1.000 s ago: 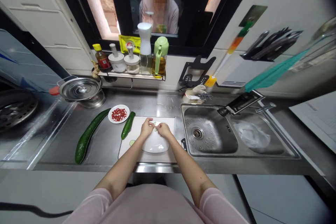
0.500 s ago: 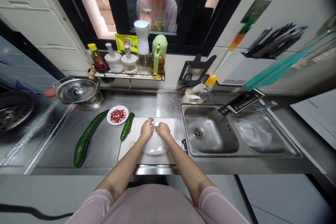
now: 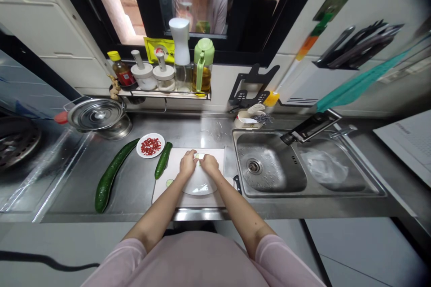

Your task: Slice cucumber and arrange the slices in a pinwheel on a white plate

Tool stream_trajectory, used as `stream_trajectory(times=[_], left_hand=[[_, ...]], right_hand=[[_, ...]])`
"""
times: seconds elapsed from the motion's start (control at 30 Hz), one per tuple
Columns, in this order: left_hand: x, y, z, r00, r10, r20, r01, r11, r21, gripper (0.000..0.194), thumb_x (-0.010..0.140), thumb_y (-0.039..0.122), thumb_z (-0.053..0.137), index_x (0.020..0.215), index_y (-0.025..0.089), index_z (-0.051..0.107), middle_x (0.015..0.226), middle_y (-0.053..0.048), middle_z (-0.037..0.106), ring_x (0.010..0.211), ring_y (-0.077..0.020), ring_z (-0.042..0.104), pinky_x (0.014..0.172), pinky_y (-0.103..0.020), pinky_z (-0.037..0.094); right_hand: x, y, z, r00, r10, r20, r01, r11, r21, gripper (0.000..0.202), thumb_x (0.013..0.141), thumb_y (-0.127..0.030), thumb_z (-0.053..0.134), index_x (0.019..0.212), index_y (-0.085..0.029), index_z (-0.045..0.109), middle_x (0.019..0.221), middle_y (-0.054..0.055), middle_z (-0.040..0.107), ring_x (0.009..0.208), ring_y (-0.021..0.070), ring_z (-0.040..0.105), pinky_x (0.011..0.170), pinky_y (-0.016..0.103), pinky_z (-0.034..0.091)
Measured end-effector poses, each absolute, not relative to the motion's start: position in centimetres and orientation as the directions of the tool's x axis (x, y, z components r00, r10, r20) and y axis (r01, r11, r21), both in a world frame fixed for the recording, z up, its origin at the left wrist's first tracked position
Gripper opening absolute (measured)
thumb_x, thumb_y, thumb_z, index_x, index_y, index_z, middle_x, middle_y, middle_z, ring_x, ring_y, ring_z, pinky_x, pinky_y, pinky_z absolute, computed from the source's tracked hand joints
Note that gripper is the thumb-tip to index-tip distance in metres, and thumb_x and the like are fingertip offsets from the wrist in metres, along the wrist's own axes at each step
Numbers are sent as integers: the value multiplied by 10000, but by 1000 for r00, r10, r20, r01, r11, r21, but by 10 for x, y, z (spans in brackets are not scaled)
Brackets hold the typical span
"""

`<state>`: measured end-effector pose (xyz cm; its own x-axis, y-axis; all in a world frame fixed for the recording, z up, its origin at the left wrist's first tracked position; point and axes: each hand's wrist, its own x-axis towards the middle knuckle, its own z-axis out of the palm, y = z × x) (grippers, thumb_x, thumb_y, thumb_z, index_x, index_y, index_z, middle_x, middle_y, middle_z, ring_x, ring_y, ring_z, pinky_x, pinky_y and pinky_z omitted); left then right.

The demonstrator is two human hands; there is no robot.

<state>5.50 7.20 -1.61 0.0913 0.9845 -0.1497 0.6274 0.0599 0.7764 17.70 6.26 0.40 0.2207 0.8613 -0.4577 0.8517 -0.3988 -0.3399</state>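
Observation:
Both hands meet over the far part of a white plate (image 3: 199, 187), which rests on a white cutting board (image 3: 175, 157). The fingers of my left hand (image 3: 188, 164) and my right hand (image 3: 209, 165) are closed around a small pale-green cucumber piece (image 3: 200, 156), partly hidden by them. A cut cucumber (image 3: 163, 160) lies at the board's left edge, and a round slice (image 3: 169, 183) sits nearer on the board. A knife's black handle (image 3: 237, 184) sticks out at the right; the plate and my forearm hide much of it.
A long cucumber (image 3: 109, 181) and a small plate of red pieces (image 3: 150, 145) are on the left. Behind stand a lidded pot (image 3: 114, 125) and a condiment shelf (image 3: 168, 94). The double sink (image 3: 269, 195) is on the right.
The whole view has shifted slightly. My hands stay together above the plate, with the fingers moved a little around the pale-green piece.

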Motion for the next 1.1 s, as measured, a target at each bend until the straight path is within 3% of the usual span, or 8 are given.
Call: stream_trajectory(times=[0.3,0.8,1.1], left_hand=[[54,74,-13,151,972,-182,824,-22,566,260,858,231,583,1116,226,609,995,-53,613,892,-180,583,799,-269,423],[53,72,-14,173,976,-136,819,-65,570,254,858,228,570,1109,226,611,982,-50,606,870,-181,584,781,-276,428],[51,73,-17,152,982,-111,782,-51,622,247,831,189,590,1074,209,629,937,-53,625,866,-185,594,796,-281,439]], right_hand=[[176,61,6,204,855,-477,873,-380,-307,290,895,-338,497,1084,-184,653,1074,125,687,1018,236,632,752,276,452],[175,57,7,185,873,-451,885,-348,-311,252,907,-321,499,1078,-179,618,1029,120,687,975,234,635,712,273,422],[181,51,3,192,884,-426,845,-370,-387,194,879,-315,510,984,-201,627,964,89,683,880,204,621,655,250,376]])
